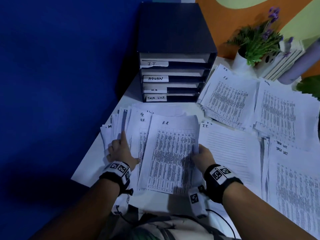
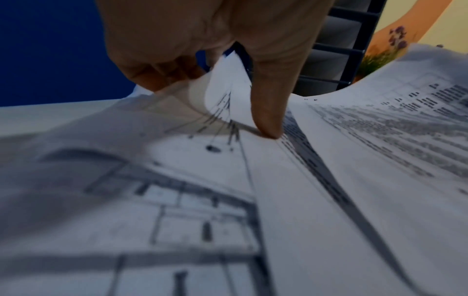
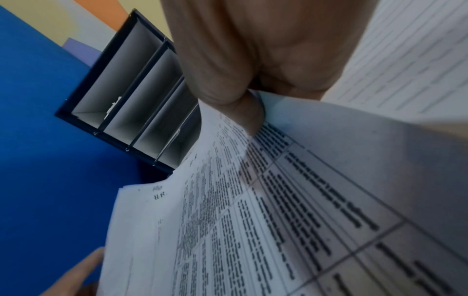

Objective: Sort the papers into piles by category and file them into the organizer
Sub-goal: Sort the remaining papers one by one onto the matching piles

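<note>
A black four-slot organizer [image 1: 174,49] stands at the table's back, labelled I.T, ADMIN, H.R and TASK LIST. In front of me lies a fanned stack of mixed papers [image 1: 133,122]. My left hand [image 1: 117,149] is on its left part, index finger [image 2: 268,126] pressing down while the other fingers curl round lifted sheet edges. My right hand [image 1: 202,156] pinches the right edge of a printed sheet marked H.R [image 1: 171,149], thumb [image 3: 228,94] on top, the sheet raised slightly over the stack. The organizer [image 3: 131,96] shows pale slot floors in the right wrist view.
Sorted piles cover the right side: an H.R pile [image 1: 228,99], another printed pile [image 1: 280,111], a lined I.T. pile [image 1: 228,151] and a TASK LIST pile [image 1: 294,184]. A potted plant [image 1: 256,40] and books [image 1: 284,63] stand at the back right. The table's left edge [image 1: 90,153] runs beside my left hand.
</note>
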The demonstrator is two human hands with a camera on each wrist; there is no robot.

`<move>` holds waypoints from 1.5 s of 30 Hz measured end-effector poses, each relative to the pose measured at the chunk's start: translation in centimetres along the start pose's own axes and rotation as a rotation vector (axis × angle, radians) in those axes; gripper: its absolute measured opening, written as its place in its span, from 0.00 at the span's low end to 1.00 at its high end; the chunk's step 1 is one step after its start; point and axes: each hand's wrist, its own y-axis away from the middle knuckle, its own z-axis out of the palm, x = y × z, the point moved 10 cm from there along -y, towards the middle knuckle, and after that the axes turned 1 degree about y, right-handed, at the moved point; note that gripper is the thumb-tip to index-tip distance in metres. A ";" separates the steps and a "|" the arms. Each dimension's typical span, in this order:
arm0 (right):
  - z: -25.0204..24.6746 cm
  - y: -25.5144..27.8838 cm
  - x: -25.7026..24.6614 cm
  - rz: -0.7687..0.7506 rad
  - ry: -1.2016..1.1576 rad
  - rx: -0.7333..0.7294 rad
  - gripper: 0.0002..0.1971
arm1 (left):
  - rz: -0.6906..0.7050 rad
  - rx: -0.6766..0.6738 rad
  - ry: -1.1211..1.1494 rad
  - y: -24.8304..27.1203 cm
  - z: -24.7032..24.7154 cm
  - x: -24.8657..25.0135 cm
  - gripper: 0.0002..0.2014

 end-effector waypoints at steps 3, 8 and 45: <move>0.2 0.0 0.2 0.006 -0.064 0.016 0.06 | 0.048 0.084 0.242 0.0 -0.9 0.1 0.38; 0.4 -0.3 0.0 -0.002 -0.180 0.059 0.06 | -0.009 -0.031 0.498 -0.4 -0.1 -1.0 0.19; -1.1 0.3 -1.1 -0.104 -0.703 -0.004 0.18 | -0.033 -0.221 0.873 1.3 1.6 1.8 0.19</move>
